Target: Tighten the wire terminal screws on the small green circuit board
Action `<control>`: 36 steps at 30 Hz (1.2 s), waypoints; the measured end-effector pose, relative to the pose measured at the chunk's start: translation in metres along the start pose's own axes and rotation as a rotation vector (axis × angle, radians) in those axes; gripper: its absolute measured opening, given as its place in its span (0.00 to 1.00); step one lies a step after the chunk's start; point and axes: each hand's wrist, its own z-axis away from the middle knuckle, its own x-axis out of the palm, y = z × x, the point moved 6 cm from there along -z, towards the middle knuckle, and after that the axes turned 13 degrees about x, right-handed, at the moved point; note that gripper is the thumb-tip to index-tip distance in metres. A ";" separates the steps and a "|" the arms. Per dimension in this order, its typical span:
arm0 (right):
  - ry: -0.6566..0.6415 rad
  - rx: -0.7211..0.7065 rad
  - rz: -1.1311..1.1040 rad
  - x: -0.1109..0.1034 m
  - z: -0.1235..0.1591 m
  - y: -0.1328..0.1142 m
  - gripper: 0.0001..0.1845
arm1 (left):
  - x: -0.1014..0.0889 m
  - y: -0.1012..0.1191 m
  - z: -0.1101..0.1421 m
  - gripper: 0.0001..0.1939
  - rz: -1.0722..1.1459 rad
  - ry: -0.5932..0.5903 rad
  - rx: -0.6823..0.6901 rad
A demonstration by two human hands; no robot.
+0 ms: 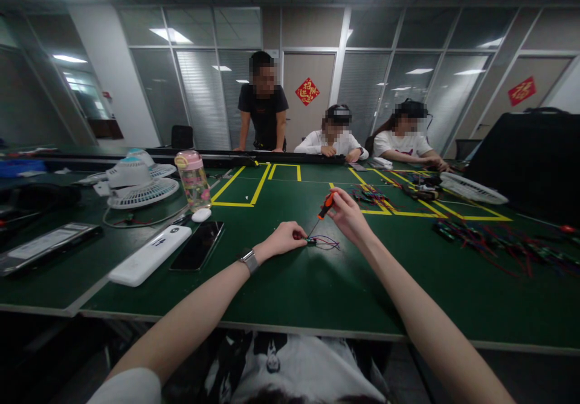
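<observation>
My left hand (284,238) rests on the green table (317,289), fingers pinched on a small dark part (310,241) with red and blue wires (327,243) trailing to its right. My right hand (348,212) is closed round an orange-and-black screwdriver (325,206), held tilted with its thin tip pointing down onto the small part. A watch sits on my left wrist.
A white power bank (149,254) and a black phone (198,245) lie at the left, with a pink-capped bottle (193,180) and white fans (140,183) behind. Wired parts (498,244) are scattered at the right. Three people are at the far side.
</observation>
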 end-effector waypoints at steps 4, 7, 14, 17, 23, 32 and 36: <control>-0.031 0.009 0.002 -0.001 0.000 0.000 0.17 | 0.001 -0.002 0.000 0.11 0.009 -0.012 -0.004; -0.031 0.007 0.002 -0.002 -0.001 0.000 0.18 | 0.001 -0.002 0.000 0.11 0.021 -0.007 -0.004; 0.011 -0.015 0.019 -0.005 -0.002 0.002 0.16 | 0.002 -0.003 0.000 0.10 0.022 -0.003 -0.004; 0.015 -0.006 -0.006 -0.005 -0.002 0.002 0.17 | 0.002 -0.003 0.000 0.10 0.022 -0.004 0.006; -0.004 0.013 0.005 -0.002 0.000 0.000 0.22 | 0.002 -0.002 0.000 0.10 -0.003 -0.008 0.002; 0.029 -0.025 0.024 -0.007 -0.003 0.000 0.15 | 0.002 -0.004 0.000 0.10 0.025 -0.017 0.010; -0.005 0.000 -0.003 -0.005 -0.001 -0.001 0.16 | 0.002 -0.005 0.000 0.10 0.041 -0.009 0.014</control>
